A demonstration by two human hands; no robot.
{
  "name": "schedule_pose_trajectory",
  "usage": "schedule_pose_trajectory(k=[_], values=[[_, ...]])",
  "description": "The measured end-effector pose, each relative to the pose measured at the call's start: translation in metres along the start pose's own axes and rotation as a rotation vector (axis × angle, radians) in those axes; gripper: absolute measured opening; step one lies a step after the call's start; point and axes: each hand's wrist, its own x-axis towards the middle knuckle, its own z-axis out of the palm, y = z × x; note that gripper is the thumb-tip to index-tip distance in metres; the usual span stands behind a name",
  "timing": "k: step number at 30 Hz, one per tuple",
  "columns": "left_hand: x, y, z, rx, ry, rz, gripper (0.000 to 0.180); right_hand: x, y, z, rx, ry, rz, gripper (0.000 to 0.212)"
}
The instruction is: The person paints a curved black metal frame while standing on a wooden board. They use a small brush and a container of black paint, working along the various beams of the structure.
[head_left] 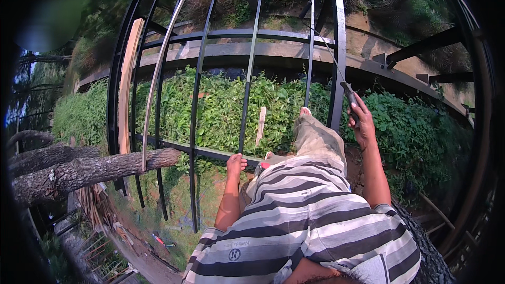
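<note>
My left hand (236,164) is closed around a dark metal bar (247,92) of a black metal frame, close to where the bar meets the lower crossbar (218,153). Held up at the frame's right side, my right hand (363,121) grips a dark-handled tool (349,94). From its handle a long, thin rod or blade slants up and left across the thick right-hand beam (338,47); its exact kind is unclear. A small red thing (264,165) shows beside my left hand, partly hidden. My bare foot (304,111) rests near the bars.
Green leafy plants (221,108) grow below the bars. A wooden plank (130,84) and a thin curved strip (157,79) lie along the frame's left side. A thick tree branch (100,171) crosses there. A wood piece (261,126) stands among the leaves. Dark beams (426,47) lie to the right.
</note>
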Motion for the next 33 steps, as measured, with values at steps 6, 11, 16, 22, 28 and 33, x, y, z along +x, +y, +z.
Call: schedule_pose_trajectory(k=[6,11,16,22,28,33], values=[[-0.025,0.108,0.053,0.152,0.053,0.245,0.026,0.059,-0.041,-0.004,-0.037,-0.007,0.071,0.058],[-0.037,0.149,0.070,0.227,0.092,0.374,0.025,0.110,-0.046,0.015,-0.081,-0.021,0.096,0.058],[-0.013,0.190,0.078,0.406,0.093,0.441,0.029,0.149,-0.038,0.045,-0.119,-0.077,0.039,0.058],[0.028,0.247,0.070,0.547,0.021,0.475,0.025,0.155,-0.015,0.099,-0.298,-0.025,0.039,0.058],[0.110,0.242,0.111,0.426,-0.105,0.430,0.025,0.226,0.055,0.146,-0.588,-0.125,-0.038,0.059],[0.227,0.195,0.187,0.478,-0.346,0.250,0.029,0.349,0.161,0.206,-0.954,-0.285,-0.343,0.059]])
